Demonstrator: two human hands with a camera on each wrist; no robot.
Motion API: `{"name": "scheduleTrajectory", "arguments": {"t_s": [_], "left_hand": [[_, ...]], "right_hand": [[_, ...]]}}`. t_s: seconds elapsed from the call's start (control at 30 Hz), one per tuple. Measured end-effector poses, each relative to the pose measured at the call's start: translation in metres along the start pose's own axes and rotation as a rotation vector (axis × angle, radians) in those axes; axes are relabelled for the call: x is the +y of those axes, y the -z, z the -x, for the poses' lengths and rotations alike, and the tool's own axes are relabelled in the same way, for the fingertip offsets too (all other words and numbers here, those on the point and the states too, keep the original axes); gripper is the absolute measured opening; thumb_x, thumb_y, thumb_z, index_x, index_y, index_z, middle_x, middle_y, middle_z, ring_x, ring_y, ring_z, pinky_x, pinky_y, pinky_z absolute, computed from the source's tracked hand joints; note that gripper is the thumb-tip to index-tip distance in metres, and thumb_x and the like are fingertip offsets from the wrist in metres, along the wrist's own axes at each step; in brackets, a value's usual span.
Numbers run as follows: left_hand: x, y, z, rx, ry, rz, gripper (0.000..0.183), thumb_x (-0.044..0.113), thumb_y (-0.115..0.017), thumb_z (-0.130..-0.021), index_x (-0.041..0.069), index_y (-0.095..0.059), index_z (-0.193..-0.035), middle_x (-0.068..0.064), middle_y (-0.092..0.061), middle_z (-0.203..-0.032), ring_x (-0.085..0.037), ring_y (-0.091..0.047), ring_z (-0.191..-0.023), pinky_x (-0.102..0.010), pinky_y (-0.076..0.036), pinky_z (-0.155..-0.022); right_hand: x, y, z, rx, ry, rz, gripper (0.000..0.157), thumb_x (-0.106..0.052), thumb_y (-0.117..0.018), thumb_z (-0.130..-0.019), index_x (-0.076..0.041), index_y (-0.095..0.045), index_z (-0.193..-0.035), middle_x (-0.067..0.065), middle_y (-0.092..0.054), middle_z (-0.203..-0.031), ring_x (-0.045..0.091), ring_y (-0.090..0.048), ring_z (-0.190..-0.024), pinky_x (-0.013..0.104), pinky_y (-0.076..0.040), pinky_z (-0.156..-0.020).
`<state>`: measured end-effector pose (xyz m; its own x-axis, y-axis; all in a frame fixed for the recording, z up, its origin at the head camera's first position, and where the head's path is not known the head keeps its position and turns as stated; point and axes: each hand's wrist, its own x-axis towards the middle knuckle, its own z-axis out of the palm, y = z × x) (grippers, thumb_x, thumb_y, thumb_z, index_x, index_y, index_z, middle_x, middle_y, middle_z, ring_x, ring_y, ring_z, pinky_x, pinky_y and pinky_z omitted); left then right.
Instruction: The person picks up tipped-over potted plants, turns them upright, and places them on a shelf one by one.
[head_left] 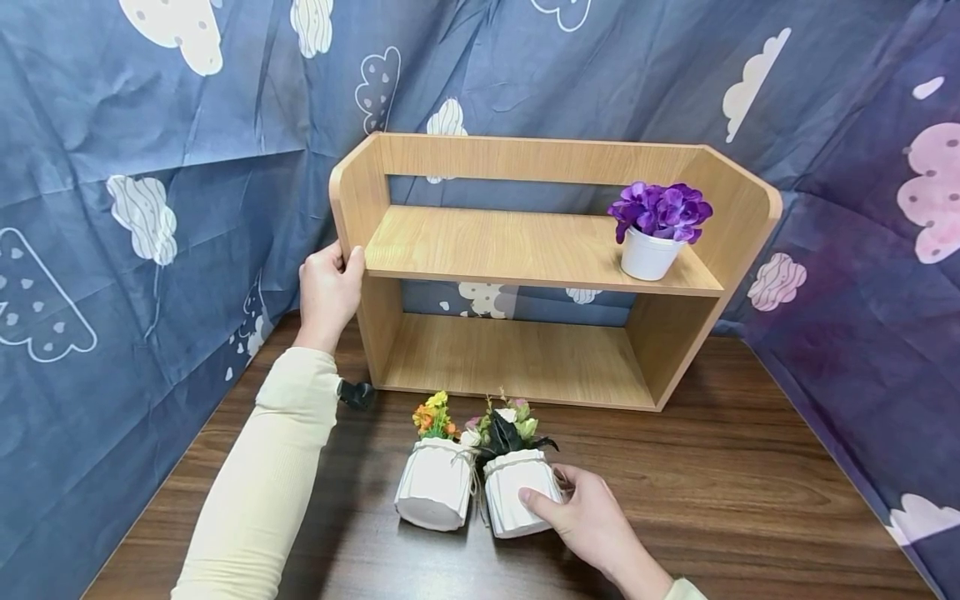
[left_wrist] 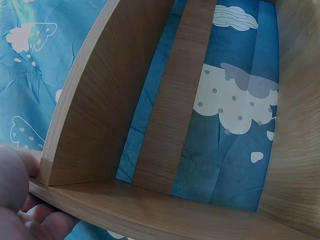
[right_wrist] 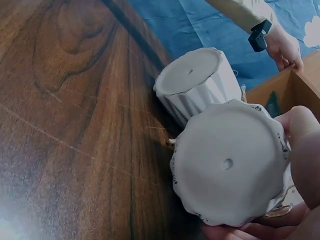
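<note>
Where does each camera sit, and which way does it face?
Head: on the head, facing forward and down at the shelf, held pot and neighbouring pot; left hand and right hand show.
Left wrist: on that wrist, facing into the shelf; its fingers show, lower left.
Right wrist: on that wrist, facing those pots' undersides; right fingers show, left hand beyond.
Shared: head and right wrist show those pots and both hands.

Dark brown wood-grain tabletop [head_left: 750, 475], creased blue fabric backdrop [head_left: 217, 233], white wavy-lined cloud print [head_left: 144, 218], purple-tinged fabric at right [head_left: 847, 375], pink spotted cloud print [head_left: 936, 190], pink wavy-lined cloud print [head_left: 777, 282]
</note>
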<state>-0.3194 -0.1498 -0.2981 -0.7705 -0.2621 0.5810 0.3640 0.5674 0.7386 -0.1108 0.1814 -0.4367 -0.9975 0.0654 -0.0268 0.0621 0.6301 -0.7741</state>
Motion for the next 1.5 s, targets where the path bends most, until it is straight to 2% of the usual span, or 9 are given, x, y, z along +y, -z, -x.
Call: {"name": "scheduleTrajectory", "arguments": {"t_s": [0.13, 0.27, 0.5, 0.7, 0.97, 1.13, 1.27, 1.37, 1.5], "left_hand": [[0.000, 0.000, 0.000, -0.003, 0.002, -0.002, 0.030, 0.021, -0.060, -0.105, -0.001, -0.080, -0.110, -0.019, -0.081, -0.104, -0.032, -0.071, -0.090, -0.031, -0.047, -0.073], [0.001, 0.000, 0.001, -0.007, 0.008, -0.004, 0.030, 0.021, -0.060, -0.106, 0.000, -0.080, -0.112, -0.019, -0.082, -0.105, -0.031, -0.071, -0.091, -0.029, -0.047, -0.073], [0.001, 0.000, 0.002, -0.013, 0.015, -0.001, 0.030, 0.022, -0.060, -0.106, 0.000, -0.079, -0.113, -0.020, -0.081, -0.108, -0.032, -0.072, -0.093, -0.038, -0.051, -0.077], [0.003, 0.000, 0.003, -0.009, 0.015, 0.001, 0.030, 0.022, -0.060, -0.106, -0.001, -0.079, -0.111, -0.020, -0.081, -0.106, -0.032, -0.071, -0.091, -0.029, -0.046, -0.072], [0.003, 0.000, 0.002, -0.006, 0.012, 0.004, 0.031, 0.022, -0.060, -0.107, -0.001, -0.079, -0.111, -0.021, -0.081, -0.105, -0.030, -0.070, -0.088, -0.021, -0.042, -0.067], [0.003, 0.000, 0.001, 0.003, 0.010, 0.004, 0.030, 0.021, -0.060, -0.106, -0.001, -0.079, -0.108, -0.020, -0.081, -0.102, -0.030, -0.068, -0.086, -0.021, -0.041, -0.066], [0.003, 0.000, 0.001, 0.005, 0.009, 0.001, 0.030, 0.021, -0.059, -0.106, -0.001, -0.079, -0.108, -0.020, -0.081, -0.101, -0.031, -0.068, -0.086, -0.021, -0.041, -0.066], [0.002, 0.000, 0.001, 0.007, 0.012, -0.003, 0.030, 0.021, -0.060, -0.106, -0.001, -0.080, -0.109, -0.020, -0.081, -0.102, -0.030, -0.069, -0.086, -0.020, -0.041, -0.066], [0.002, -0.001, 0.001, 0.008, 0.016, -0.006, 0.029, 0.021, -0.061, -0.105, -0.001, -0.080, -0.109, -0.020, -0.081, -0.102, -0.030, -0.069, -0.087, -0.020, -0.041, -0.067]], "right_hand": [[0.002, -0.001, 0.000, 0.019, 0.018, -0.036, 0.070, -0.034, -0.091, -0.084, 0.010, -0.067, -0.133, 0.006, -0.079, -0.105, 0.011, -0.069, -0.091, 0.031, -0.057, -0.084], [0.004, -0.002, 0.000, 0.045, 0.035, -0.048, 0.070, -0.034, -0.091, -0.083, 0.008, -0.067, -0.135, 0.005, -0.079, -0.104, 0.011, -0.069, -0.090, 0.029, -0.057, -0.082], [0.011, -0.005, 0.000, 0.097, 0.063, -0.040, 0.067, -0.035, -0.092, -0.083, 0.002, -0.069, -0.134, 0.004, -0.079, -0.100, 0.010, -0.068, -0.089, 0.027, -0.055, -0.078], [0.015, -0.009, 0.001, 0.118, 0.085, -0.107, 0.068, -0.029, -0.094, -0.081, 0.001, -0.067, -0.136, 0.007, -0.079, -0.103, 0.007, -0.069, -0.084, 0.024, -0.057, -0.075], [0.022, -0.012, 0.001, 0.165, 0.183, -0.110, 0.068, -0.022, -0.096, -0.077, 0.003, -0.066, -0.133, 0.009, -0.079, -0.105, 0.005, -0.071, -0.087, 0.025, -0.058, -0.077], [0.025, -0.012, 0.003, 0.146, 0.206, -0.166, 0.072, -0.019, -0.097, -0.075, 0.003, -0.063, -0.136, 0.016, -0.077, -0.117, 0.018, -0.077, -0.099, 0.025, -0.062, -0.082], [0.028, -0.013, 0.005, 0.144, 0.231, -0.185, 0.076, -0.017, -0.098, -0.074, 0.003, -0.061, -0.137, 0.020, -0.073, -0.125, 0.026, -0.077, -0.107, 0.026, -0.062, -0.085], [0.032, -0.014, 0.006, 0.147, 0.255, -0.186, 0.077, -0.016, -0.099, -0.074, 0.004, -0.060, -0.138, 0.020, -0.072, -0.126, 0.021, -0.076, -0.108, 0.025, -0.062, -0.087], [0.038, -0.013, 0.006, 0.148, 0.300, -0.179, 0.079, -0.014, -0.099, -0.073, 0.006, -0.060, -0.139, 0.018, -0.071, -0.127, 0.008, -0.070, -0.112, 0.024, -0.061, -0.093]]}}
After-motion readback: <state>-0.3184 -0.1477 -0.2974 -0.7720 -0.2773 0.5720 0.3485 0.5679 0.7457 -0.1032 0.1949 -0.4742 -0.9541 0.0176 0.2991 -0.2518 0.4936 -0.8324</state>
